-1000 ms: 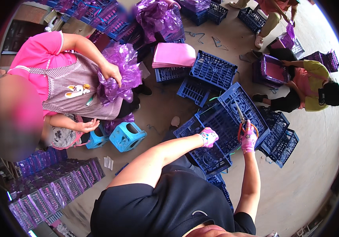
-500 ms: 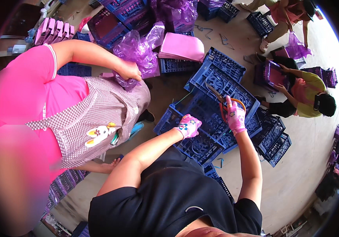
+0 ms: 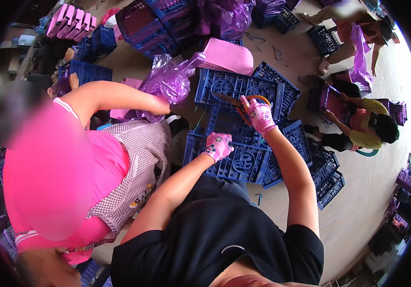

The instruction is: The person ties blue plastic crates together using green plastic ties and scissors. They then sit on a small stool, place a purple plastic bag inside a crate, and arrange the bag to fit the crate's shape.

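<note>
My right hand (image 3: 258, 115), in a pink flowered glove, holds a pair of scissors (image 3: 229, 99) with orange handles. The blades point left over the far wall of a blue plastic crate (image 3: 243, 165). My left hand (image 3: 219, 147), gloved the same way, is closed at the crate's near wall and seems to grip its rim; its fingertips are partly hidden. A thin green strip (image 3: 199, 117) shows at the crate's left side. More blue crates (image 3: 295, 136) lie under and to the right of this one.
At my left, a person in a pink shirt (image 3: 105, 167) reaches toward crumpled purple plastic film (image 3: 167, 83). Pink sheets (image 3: 227, 55) are stacked beyond my crate. A seated person (image 3: 373, 126) at the right handles a purple-lined crate (image 3: 332, 103). Loose blue straps (image 3: 258, 198) lie on the floor.
The crate has turned and now sits squarer before me. Both my hands have shifted left, the right one still with the scissors. The person in pink has changed posture, the arm still at the film.
</note>
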Demonstrator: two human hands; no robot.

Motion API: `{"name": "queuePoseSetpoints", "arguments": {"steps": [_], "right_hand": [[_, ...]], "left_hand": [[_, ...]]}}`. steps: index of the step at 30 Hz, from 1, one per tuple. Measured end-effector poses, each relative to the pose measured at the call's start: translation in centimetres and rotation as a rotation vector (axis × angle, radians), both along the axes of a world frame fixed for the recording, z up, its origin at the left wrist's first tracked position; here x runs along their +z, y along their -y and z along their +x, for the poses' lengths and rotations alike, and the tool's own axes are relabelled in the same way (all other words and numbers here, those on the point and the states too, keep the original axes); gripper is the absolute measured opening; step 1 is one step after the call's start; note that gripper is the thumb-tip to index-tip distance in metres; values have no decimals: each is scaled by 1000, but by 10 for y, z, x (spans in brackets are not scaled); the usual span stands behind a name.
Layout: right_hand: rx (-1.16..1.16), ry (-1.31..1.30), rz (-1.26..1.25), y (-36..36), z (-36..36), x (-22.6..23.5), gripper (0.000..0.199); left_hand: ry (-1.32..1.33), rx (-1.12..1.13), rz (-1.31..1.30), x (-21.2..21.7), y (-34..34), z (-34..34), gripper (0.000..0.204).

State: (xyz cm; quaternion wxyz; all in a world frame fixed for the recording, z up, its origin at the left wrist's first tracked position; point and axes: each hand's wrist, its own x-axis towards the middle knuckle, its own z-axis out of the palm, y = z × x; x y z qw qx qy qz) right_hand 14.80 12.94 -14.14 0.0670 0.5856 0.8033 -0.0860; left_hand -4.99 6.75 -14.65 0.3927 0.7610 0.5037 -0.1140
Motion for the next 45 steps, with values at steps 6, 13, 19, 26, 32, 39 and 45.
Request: {"name": "queuePoseSetpoints", "arguments": {"steps": [6, 13, 19, 26, 32, 39, 45], "right_hand": [[113, -60, 69, -19, -2, -15, 42], [173, -225, 116, -53, -35, -43, 33], [-188, -543, -272, -137, -141, -54, 46], [-142, -845, -511, -204, -254, -131, 51], [34, -662, -170, -211, -298, -152, 33], [-989, -1422, -688, -169, -190, -102, 40], [-1155, -1222, -320, -28, -64, -146, 61]], "left_hand": [[20, 125, 9, 2, -6, 1, 33], [-5, 241, 83, -25, -13, -19, 37], [-68, 333, 30, -46, -79, -102, 39], [-122, 414, 55, -108, -112, -209, 35], [-341, 407, -23, -141, -159, -257, 42], [-354, 367, -128, -177, -211, -263, 44], [-261, 393, 49, -264, -232, -293, 23]]}}
